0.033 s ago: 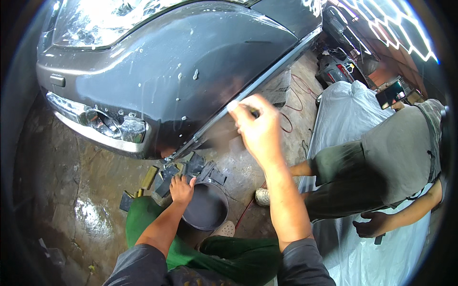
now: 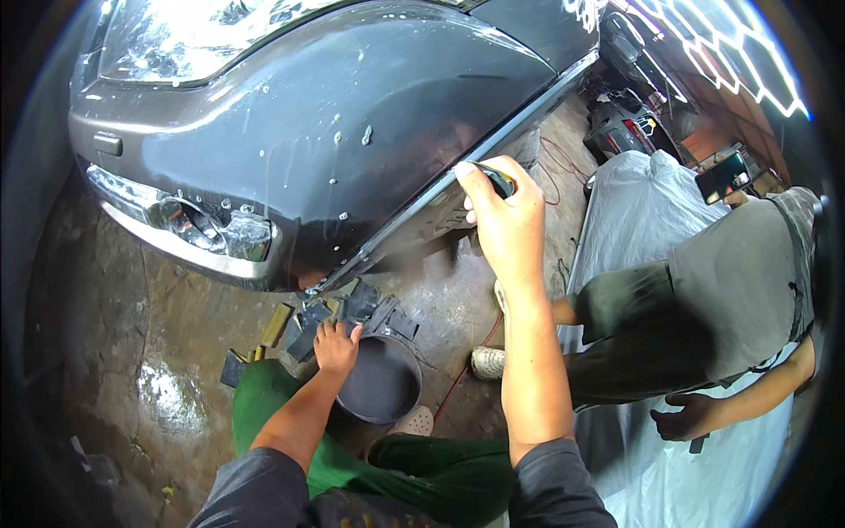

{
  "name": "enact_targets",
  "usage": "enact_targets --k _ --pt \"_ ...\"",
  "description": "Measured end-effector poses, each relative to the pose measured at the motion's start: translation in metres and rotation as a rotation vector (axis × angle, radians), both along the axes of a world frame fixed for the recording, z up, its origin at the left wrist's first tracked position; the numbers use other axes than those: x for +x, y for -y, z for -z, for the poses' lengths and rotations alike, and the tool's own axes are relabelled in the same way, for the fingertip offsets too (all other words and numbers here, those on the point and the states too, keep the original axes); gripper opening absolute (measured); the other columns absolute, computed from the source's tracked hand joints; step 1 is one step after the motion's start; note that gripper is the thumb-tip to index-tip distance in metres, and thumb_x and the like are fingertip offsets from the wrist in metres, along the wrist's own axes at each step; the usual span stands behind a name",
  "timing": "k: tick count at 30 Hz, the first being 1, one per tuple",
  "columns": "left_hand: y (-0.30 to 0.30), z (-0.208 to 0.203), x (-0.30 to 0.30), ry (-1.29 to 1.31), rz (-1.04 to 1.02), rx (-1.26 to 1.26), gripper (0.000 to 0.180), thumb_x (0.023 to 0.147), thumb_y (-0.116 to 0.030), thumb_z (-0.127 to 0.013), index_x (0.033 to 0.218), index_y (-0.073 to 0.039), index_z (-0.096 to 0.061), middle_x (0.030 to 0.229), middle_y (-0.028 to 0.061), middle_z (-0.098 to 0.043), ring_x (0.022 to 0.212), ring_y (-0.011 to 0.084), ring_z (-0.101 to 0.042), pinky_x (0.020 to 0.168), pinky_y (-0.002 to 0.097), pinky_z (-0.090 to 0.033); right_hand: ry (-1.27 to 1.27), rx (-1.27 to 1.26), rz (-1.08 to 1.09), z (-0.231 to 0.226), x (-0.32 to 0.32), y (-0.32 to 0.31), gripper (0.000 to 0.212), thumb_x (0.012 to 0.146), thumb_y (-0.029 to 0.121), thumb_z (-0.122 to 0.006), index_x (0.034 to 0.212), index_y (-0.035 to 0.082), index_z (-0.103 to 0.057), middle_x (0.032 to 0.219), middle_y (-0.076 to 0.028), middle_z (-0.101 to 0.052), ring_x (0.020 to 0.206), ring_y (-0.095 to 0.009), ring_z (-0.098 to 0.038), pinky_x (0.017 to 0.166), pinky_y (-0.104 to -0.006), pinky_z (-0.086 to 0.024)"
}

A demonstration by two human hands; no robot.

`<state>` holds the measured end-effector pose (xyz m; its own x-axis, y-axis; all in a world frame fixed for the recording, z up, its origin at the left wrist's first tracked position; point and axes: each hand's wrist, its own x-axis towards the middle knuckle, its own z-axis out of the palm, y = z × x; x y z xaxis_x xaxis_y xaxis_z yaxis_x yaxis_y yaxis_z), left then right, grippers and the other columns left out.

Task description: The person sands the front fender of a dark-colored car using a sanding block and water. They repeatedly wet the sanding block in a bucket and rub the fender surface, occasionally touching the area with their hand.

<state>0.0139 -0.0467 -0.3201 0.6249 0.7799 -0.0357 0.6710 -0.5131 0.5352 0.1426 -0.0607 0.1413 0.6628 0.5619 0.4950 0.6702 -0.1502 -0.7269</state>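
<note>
From the bucket (image 2: 400,365), the right hand (image 2: 510,220) is at one o'clock, its fingers gripping a small dark object (image 2: 502,182) near the car's (image 2: 396,106) edge. The left hand (image 2: 336,348), fingers spread, is at ten o'clock; blocks (image 2: 304,341) lie at eleven.

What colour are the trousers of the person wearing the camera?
The trousers are green, clearest in the head view.

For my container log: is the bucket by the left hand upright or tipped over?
Upright: the bucket sits with its round mouth facing up, near the left hand.
</note>
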Motion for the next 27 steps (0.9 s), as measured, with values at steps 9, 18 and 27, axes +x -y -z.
enact_targets --k 9,18,27 --pt "-0.004 0.001 0.0 -0.002 0.002 -0.039 0.065 0.102 -0.061 -0.048 0.128 -0.003 -0.064 0.14 0.0215 -0.054 0.134 0.0401 -0.048 0.109 0.0527 -0.043 -0.038 -0.033 -0.033 0.016 -0.004 -0.003 0.018 0.092 0.02 -0.077 0.091 0.004 -0.07 0.073 -0.011 -0.069 0.064 -0.026 -0.068 0.063 -0.0353 -0.051" --pt "-0.001 -0.004 0.003 0.002 0.008 -0.061 0.065 0.104 -0.059 -0.046 0.131 -0.003 -0.062 0.145 0.0212 -0.051 0.138 0.0402 -0.045 0.11 0.0535 -0.041 -0.243 0.09 -0.097 -0.01 0.019 -0.001 0.017 0.095 0.016 -0.074 0.086 0.002 -0.069 0.07 0.0 -0.065 0.06 -0.005 -0.058 0.057 -0.0224 -0.046" --pt "-0.003 -0.006 0.003 -0.032 0.029 -0.052 0.069 0.103 -0.062 -0.044 0.135 -0.004 -0.063 0.147 0.0233 -0.053 0.136 0.041 -0.049 0.109 0.0529 -0.044 -0.286 0.167 -0.136 -0.018 0.032 -0.002 0.016 0.092 0.013 -0.075 0.084 0.001 -0.07 0.073 -0.002 -0.067 0.062 -0.007 -0.06 0.054 -0.0239 -0.047"
